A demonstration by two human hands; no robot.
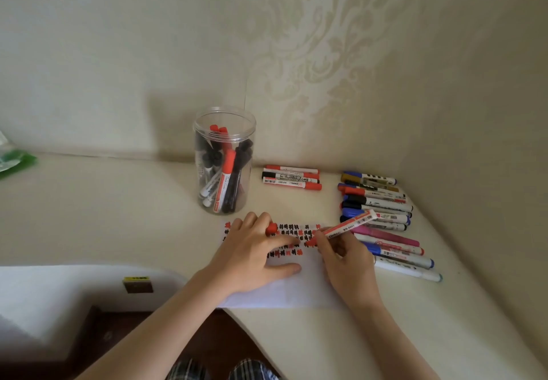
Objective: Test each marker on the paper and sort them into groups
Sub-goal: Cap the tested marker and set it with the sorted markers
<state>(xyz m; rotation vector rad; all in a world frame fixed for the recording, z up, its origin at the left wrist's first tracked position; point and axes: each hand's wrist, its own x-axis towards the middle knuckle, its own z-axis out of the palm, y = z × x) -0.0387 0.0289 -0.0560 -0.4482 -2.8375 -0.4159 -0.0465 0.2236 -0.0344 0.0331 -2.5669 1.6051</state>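
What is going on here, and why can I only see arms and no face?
The camera sits on the person's head and looks down, so you see what they see: their own two arms over a pale table. There is only this one picture.

The right hand holds a red marker like a pen, its tip down on a sheet of white paper. The left hand lies on the paper and holds the marker's red cap in its fingers. The paper already has rows of red and black test scribbles.

Behind it stands a clear jar with more markers inside. Next to the jar lies a small group of red and black markers, and at the right a bigger pile of mixed colours.
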